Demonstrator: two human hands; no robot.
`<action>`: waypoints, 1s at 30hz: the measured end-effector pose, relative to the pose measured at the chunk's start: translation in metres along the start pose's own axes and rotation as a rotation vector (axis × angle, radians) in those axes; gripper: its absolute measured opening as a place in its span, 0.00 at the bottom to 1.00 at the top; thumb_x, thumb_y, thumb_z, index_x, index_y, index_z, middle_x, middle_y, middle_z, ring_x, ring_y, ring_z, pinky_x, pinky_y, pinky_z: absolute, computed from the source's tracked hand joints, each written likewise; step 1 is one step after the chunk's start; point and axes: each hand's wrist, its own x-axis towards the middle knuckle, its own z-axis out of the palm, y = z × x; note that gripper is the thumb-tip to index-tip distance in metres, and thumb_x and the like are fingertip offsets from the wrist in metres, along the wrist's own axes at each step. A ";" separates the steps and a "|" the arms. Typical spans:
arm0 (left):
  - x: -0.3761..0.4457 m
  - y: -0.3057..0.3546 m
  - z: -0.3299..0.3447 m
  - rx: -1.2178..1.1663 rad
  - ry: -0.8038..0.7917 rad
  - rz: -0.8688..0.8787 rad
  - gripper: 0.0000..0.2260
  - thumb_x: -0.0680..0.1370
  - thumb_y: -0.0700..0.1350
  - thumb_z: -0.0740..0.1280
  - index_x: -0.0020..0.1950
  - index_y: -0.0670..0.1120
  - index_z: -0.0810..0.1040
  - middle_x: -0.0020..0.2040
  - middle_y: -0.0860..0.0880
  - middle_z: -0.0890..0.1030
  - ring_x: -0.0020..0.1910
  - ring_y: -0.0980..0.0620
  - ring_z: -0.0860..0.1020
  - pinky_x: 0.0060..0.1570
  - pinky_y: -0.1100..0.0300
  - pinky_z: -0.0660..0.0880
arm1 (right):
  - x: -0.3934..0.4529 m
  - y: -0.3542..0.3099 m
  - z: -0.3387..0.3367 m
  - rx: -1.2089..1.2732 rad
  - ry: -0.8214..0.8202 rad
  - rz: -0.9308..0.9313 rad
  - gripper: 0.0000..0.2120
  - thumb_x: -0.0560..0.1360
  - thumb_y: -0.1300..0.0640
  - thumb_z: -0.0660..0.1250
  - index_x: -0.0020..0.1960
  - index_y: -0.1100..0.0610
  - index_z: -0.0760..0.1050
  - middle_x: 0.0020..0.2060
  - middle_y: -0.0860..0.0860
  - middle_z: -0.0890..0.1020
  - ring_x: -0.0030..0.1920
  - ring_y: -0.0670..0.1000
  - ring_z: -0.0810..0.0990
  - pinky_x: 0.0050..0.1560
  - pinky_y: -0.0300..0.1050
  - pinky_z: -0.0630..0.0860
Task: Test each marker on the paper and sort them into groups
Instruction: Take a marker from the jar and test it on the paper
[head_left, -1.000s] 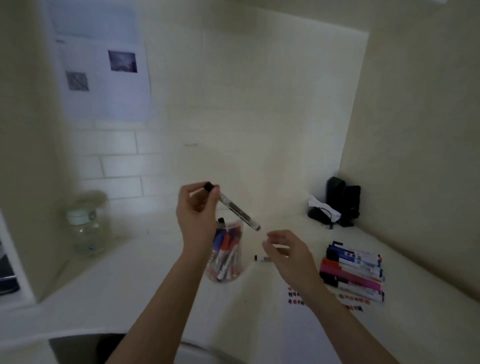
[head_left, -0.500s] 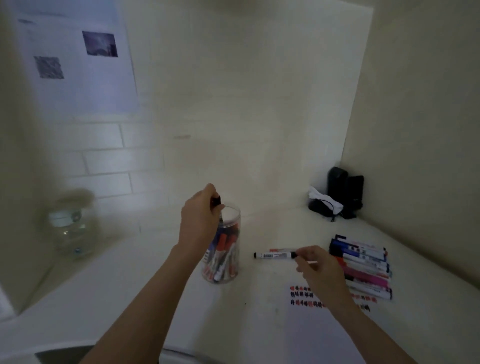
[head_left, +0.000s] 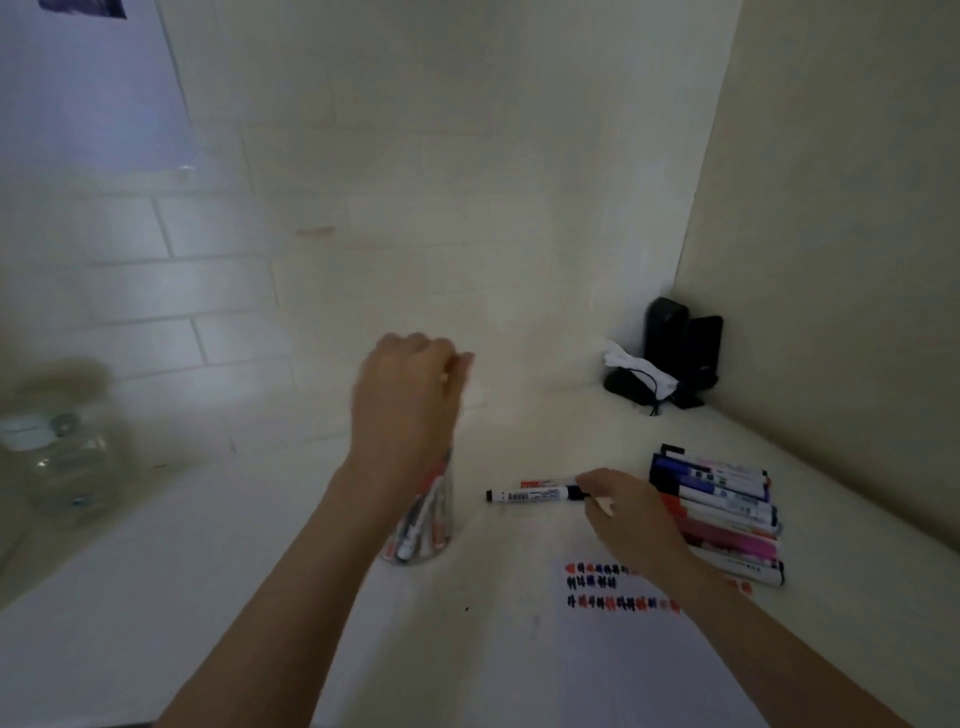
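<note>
Two hands at work over a white desk (head_left: 156, 597), mid-sort. Right hand (head_left: 631, 512) low on the desk, fingers (head_left: 597, 480) pinching the black-capped end of a white-barrelled marker (head_left: 527, 495) lying flat, its other end pointing left toward the jar (head_left: 423, 525). Left hand (head_left: 410, 405) raised above the jar's mouth, fingers curled downward; blurred, so impossible to tell whether holding anything.

Best done, judging from the layout: lift the marker by its barrel, pull the cap off, draw a short stroke on a bare patch of the paper (head_left: 623, 670) below the existing test marks (head_left: 608, 584), recap firmly, then lay it with its matching group. Worth keeping the jar clear of the left forearm to avoid a tip-over.

Black-capped marker just left of the right hand, between the jar and the sorted row of markers (head_left: 722, 506), with a red-labelled marker (head_left: 540, 483) touching or just behind it. Sorted row side by side at the right: blue, black, orange and pink barrels. More markers upright in the clear jar. Rows of red and dark test marks across the paper's top edge.
</note>
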 end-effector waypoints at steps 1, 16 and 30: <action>-0.006 0.013 0.007 -0.107 0.008 0.032 0.13 0.79 0.50 0.63 0.39 0.45 0.78 0.35 0.47 0.78 0.38 0.47 0.73 0.38 0.53 0.72 | 0.005 -0.002 0.006 -0.087 -0.042 -0.059 0.16 0.78 0.63 0.63 0.65 0.57 0.76 0.59 0.52 0.80 0.55 0.49 0.79 0.56 0.30 0.70; -0.147 0.005 0.116 -0.527 -0.428 -0.353 0.04 0.70 0.43 0.73 0.41 0.49 0.79 0.35 0.56 0.78 0.38 0.61 0.77 0.36 0.73 0.70 | 0.009 -0.008 0.023 -0.640 -0.121 -0.192 0.13 0.80 0.46 0.60 0.60 0.48 0.77 0.53 0.48 0.77 0.56 0.51 0.72 0.55 0.49 0.62; -0.154 0.107 0.086 -0.664 -0.549 0.006 0.08 0.83 0.51 0.57 0.57 0.51 0.73 0.47 0.59 0.71 0.45 0.60 0.68 0.45 0.69 0.65 | -0.094 0.002 -0.063 0.996 -0.112 0.512 0.06 0.77 0.61 0.66 0.42 0.60 0.74 0.30 0.54 0.75 0.27 0.46 0.68 0.25 0.38 0.63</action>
